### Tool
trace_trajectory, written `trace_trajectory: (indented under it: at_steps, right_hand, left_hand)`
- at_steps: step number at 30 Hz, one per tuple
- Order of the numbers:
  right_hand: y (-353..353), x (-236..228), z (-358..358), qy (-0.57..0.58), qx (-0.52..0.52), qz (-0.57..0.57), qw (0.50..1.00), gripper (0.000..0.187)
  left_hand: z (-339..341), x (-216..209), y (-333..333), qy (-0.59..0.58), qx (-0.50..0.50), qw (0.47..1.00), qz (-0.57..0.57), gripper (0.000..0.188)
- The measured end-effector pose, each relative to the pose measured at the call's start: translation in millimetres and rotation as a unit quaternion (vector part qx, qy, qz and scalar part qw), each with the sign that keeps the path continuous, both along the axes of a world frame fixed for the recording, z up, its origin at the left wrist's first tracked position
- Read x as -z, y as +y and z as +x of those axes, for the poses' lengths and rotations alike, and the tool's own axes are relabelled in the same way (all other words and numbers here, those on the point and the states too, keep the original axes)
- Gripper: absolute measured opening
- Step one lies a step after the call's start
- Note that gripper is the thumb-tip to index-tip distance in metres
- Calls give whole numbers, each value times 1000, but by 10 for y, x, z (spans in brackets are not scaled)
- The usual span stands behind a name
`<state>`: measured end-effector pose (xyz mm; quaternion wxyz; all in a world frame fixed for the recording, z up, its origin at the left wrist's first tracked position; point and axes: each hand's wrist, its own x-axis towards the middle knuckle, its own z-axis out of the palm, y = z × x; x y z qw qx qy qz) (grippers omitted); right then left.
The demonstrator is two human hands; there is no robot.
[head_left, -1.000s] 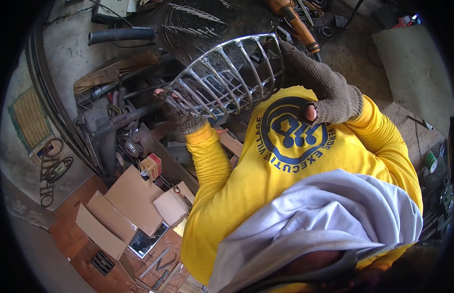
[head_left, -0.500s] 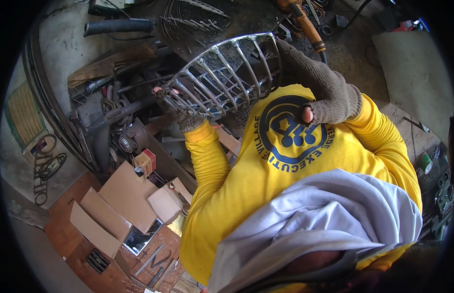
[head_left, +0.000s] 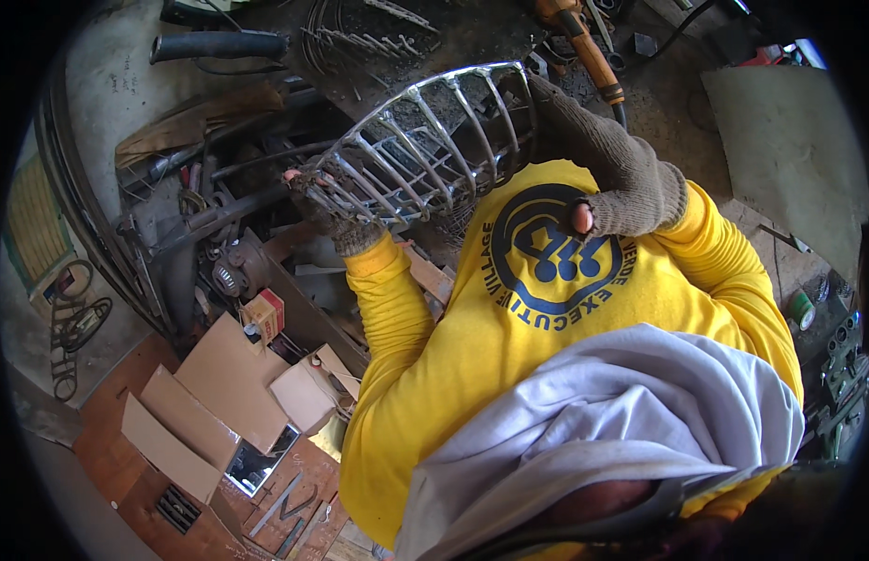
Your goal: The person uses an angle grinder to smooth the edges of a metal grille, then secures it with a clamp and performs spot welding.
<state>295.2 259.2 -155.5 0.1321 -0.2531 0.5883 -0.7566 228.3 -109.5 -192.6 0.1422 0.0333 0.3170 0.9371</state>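
Observation:
A curved rack of welded, shiny metal bars (head_left: pixel 433 142), shaped like an open basket, is held tilted in front of my chest. My left hand (head_left: pixel 346 222), in a brown knit glove with bare fingertips, closes around its left end. At the other end, my right hand (head_left: pixel 629 170), in a matching glove, is stretched out with the fingers against the rack's right edge. Its thumb stands well apart, near my yellow shirt. The far fingertips of the right hand are dark and hard to make out.
An orange power tool (head_left: pixel 592 54) lies beyond my right hand. A black-handled bar (head_left: pixel 219 47) is at the far left, near bundled thin rods (head_left: pixel 336 42). Open cardboard boxes (head_left: pixel 233 379) stand lower left. A pale sheet (head_left: pixel 785 140) lies at the right.
The surroundings at the left have shifted slightly left in the view. Both hands and the metal rack keep nearly the same places and pose.

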Motion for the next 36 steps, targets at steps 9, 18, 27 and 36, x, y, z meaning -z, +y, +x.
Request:
trace_trajectory:
  at_steps: [9, 18, 27, 36]
  right_hand:
    - [-23, 74, 0, -35, 71, 33, 996, 101]
    - [-10, 63, -129, -67, 63, 136, 987, 96]
    - [127, -70, -75, -46, 0, 146, 988, 91]
    - [768, 184, -773, 48, 385, 228, 893, 57]
  left_hand:
    - [204, -80, 172, 121, -255, 888, -364, 58]
    - [587, -271, 456, 194, -248, 815, -487, 63]
    - [857, -610, 678, 203, -295, 672, -649, 69]
    - [1152, -153, 639, 91, -329, 682, -647, 70]
